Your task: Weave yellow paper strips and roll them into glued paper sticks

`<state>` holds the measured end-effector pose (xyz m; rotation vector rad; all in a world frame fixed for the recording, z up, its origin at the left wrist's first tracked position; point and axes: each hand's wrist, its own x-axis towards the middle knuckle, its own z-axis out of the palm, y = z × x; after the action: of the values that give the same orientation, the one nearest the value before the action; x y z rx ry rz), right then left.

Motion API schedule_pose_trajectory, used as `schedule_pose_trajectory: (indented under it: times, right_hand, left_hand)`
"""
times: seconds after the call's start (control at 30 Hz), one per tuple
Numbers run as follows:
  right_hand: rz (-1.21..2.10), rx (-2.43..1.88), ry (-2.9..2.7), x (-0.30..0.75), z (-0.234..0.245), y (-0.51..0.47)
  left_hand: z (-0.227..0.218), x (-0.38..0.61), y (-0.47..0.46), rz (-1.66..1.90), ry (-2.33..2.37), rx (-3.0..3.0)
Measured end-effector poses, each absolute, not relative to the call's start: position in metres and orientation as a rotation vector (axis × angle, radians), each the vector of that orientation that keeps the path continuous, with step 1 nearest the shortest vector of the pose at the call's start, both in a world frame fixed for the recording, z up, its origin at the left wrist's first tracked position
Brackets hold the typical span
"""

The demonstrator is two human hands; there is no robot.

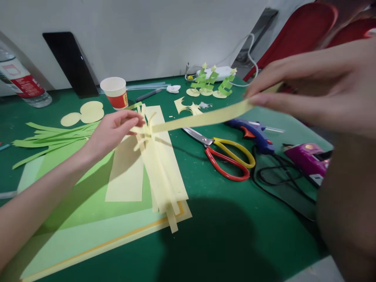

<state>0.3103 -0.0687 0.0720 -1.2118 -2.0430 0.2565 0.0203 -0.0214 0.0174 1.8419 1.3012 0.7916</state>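
Note:
My right hand [299, 86] is raised at the right, its thumb and fingers pinching one end of a pale yellow paper strip [202, 118]. That strip stretches leftward to a bundle of cut yellow paper strips [160, 168], whose upper ends curl and fan out. At those curled ends is my left hand [116, 127], thumb and fingers closed on yellow paper; which strip they grip is partly hidden. Beneath the bundle lie a pale yellow paper sheet [125, 176] and a stack of green sheets [73, 207].
Red-and-yellow-handled scissors [230, 156], a blue glue gun [255, 133] with a black cord, and a purple tool [308, 158] lie rightward. Behind stand a paper cup [114, 94], a phone [70, 64], a bottle [23, 80] and small green paper plants [210, 80]. Green strips [55, 137] lie left.

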Motion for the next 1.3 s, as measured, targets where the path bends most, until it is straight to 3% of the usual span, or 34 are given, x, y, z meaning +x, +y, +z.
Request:
schedule_pose_trajectory:
  times: [0.13, 0.33, 0.57, 0.87, 1.3]
  right_hand:
    - [0.393, -1.046, -2.275, 0.277, 0.069, -0.073]
    - [0.633, -1.23, -1.899, 0.261, 0.061, -0.078]
    - [0.811, -1.243, -1.71, 0.264, 0.06, -0.072]
    - [1.417, -0.899, -1.521, 0.252, 0.046, -0.067]
    - [1.392, -0.976, -1.698, 0.238, 0.028, -0.071]
  left_hand:
    - [0.022, 0.033, -0.046, 0.936, 1.069, 2.026]
    - [0.029, 0.041, -0.073, 0.752, 0.97, 2.229]
    - [0.032, 0.04, -0.075, 0.766, 0.983, 1.97]
    - [0.037, 0.044, -0.079, 0.726, 1.026, 1.704]
    - [0.033, 0.042, -0.078, 0.57, 0.898, 1.672]
